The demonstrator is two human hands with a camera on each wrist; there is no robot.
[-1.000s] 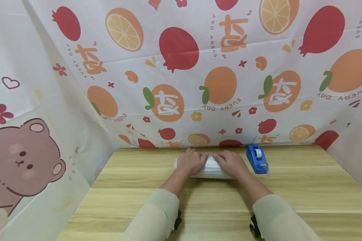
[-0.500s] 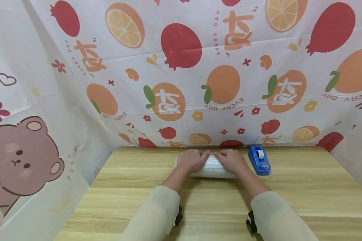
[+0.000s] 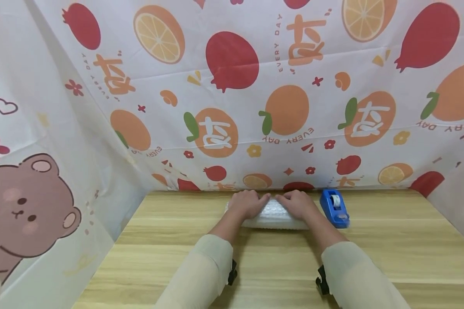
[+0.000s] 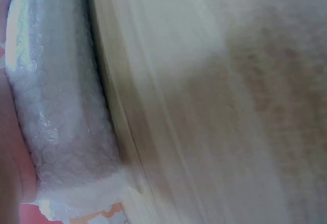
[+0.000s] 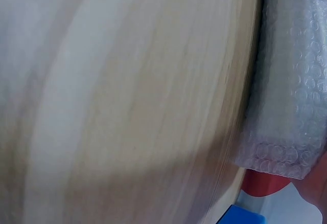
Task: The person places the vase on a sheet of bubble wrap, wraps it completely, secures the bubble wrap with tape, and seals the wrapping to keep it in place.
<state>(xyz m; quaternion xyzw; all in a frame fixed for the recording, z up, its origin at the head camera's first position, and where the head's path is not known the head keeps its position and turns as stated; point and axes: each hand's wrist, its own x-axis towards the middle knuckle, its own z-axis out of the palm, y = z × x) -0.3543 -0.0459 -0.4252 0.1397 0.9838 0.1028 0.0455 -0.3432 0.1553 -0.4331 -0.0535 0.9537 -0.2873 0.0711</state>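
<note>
One bubble-wrap roll (image 3: 274, 218) lying on table (image 3: 278, 262) near back edge; long axis running left to right, ends pointing sideways; two hands, left hand (image 3: 246, 204) and right hand (image 3: 299, 205), gripping it from above; fingers curling over far side, fingertips hidden, thumbs pointing toward each other; one blue tape dispenser (image 3: 334, 209) standing just beside right hand; roll showing clear, bumpy, shiny plastic, cylindrical shape; table showing pale streaked wood grain; fruit-printed cloth (image 3: 232, 64) hanging behind.
</note>
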